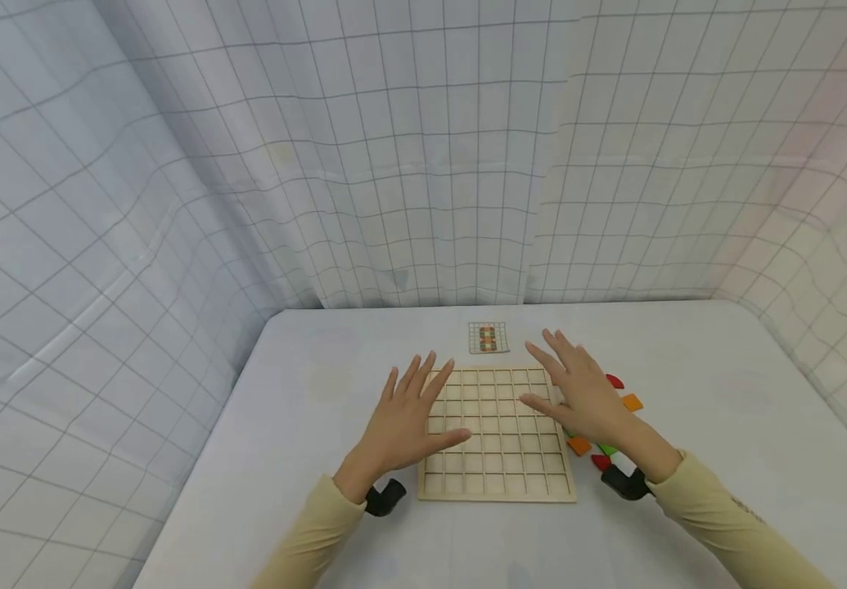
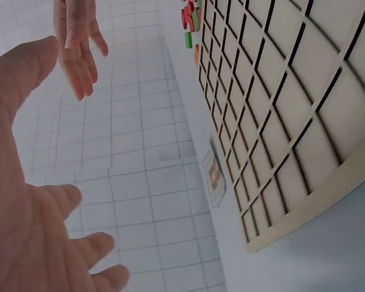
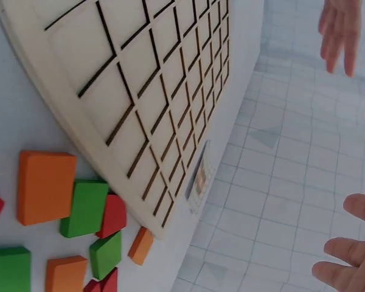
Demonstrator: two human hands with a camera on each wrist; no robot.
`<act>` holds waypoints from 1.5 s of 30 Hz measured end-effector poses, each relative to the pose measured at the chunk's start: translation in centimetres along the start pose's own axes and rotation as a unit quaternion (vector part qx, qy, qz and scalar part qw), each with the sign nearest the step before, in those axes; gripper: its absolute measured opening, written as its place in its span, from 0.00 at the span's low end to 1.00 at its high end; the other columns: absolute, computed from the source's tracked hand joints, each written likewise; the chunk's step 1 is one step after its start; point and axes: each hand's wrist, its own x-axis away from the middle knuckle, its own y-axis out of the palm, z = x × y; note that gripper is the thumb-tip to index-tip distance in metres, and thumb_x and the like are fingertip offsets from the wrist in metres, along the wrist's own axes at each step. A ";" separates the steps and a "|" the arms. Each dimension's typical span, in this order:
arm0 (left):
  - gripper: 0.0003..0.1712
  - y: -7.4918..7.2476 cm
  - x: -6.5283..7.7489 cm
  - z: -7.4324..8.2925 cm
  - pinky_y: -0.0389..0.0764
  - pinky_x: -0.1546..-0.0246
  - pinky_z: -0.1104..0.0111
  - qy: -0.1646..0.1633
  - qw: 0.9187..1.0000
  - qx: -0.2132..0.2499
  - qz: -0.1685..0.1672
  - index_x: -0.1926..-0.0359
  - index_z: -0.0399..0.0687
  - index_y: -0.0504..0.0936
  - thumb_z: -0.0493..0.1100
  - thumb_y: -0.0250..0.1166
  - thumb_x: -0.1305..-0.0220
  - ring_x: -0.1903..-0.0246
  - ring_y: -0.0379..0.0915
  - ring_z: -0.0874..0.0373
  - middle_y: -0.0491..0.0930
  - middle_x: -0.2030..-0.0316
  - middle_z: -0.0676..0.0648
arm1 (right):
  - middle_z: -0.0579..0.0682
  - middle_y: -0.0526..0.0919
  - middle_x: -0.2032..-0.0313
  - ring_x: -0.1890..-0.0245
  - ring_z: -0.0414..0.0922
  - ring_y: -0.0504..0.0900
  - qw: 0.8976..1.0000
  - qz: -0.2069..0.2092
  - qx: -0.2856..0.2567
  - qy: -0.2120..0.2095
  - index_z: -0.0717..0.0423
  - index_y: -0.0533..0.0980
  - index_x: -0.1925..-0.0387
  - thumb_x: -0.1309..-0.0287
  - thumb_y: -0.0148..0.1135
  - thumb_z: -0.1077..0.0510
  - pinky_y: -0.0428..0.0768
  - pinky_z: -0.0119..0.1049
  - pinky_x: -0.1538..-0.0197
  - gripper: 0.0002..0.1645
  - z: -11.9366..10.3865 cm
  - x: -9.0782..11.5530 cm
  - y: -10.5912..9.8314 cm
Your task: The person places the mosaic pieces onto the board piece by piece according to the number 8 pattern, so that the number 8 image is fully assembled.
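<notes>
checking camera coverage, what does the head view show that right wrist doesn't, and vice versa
Only the head view: sleeves and black wrist devices.
Only the right wrist view: an orange block by the corner of the grid board, and the red block beside its edge.
Both: left hand, right hand, picture card, other blocks, curtain, grid board.

Looks like lab-type capture booth; building beyond can't be told. White grid-lined curtain (image 1: 430,164) hangs behind table and along left and right sides, boxing work area in. Folds and wavy lines show it's fabric. White table (image 1: 305,409) sits in middle, far edge close to back curtain. Black wrist-worn devices (image 1: 386,497) read as recording gear. Wooden grid board (image 1: 493,462), coloured blocks (image 3: 47,187), printed card (image 1: 488,338) on tabletop, test-station style.
</notes>
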 end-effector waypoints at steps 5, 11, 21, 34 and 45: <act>0.59 2.8 2.9 -0.6 0.41 0.34 0.44 -0.068 0.989 0.105 -0.081 0.25 0.47 0.43 0.78 0.50 0.44 0.29 0.37 0.42 0.43 0.28 0.38 | 0.63 0.66 0.37 0.44 0.61 0.71 0.997 0.066 -0.034 0.026 0.62 0.70 0.38 0.40 0.63 0.47 0.67 0.62 0.45 0.34 1.9 0.6 0.8; 0.60 5.5 5.0 -1.2 0.38 0.35 0.44 -0.090 0.980 0.141 -0.108 0.25 0.43 0.44 0.75 0.54 0.44 0.29 0.34 0.41 0.43 0.28 0.38 | 0.63 0.74 0.44 0.47 0.61 0.74 0.991 0.053 -0.060 0.110 0.63 0.75 0.45 0.39 0.62 0.50 0.76 0.56 0.55 0.26 3.8 1.3 1.4; 0.54 7.4 6.1 -1.7 0.36 0.35 0.44 -0.050 0.991 0.123 -0.035 0.26 0.49 0.53 0.70 0.60 0.44 0.29 0.35 0.40 0.46 0.28 0.41 | 0.53 0.81 0.62 0.64 0.51 0.77 0.985 -0.020 -0.076 0.154 0.60 0.82 0.60 0.41 0.65 0.56 0.78 0.45 0.65 0.13 5.9 1.7 2.5; 0.50 8.7 6.4 -2.2 0.40 0.34 0.48 -0.028 0.997 0.075 0.014 0.26 0.54 0.56 0.74 0.54 0.43 0.29 0.39 0.45 0.49 0.28 0.44 | 0.48 0.73 0.63 0.68 0.45 0.65 0.975 -0.127 -0.159 0.091 0.62 0.81 0.53 0.48 0.71 0.55 0.67 0.33 0.70 0.21 7.4 3.0 3.2; 0.46 8.8 6.2 -2.3 0.38 0.34 0.48 -0.027 0.996 0.082 0.023 0.27 0.53 0.56 0.68 0.56 0.39 0.29 0.39 0.44 0.50 0.28 0.43 | 0.49 0.73 0.63 0.69 0.44 0.66 0.968 -0.124 -0.192 0.103 0.55 0.82 0.61 0.48 0.71 0.56 0.70 0.33 0.69 0.12 7.8 3.1 3.3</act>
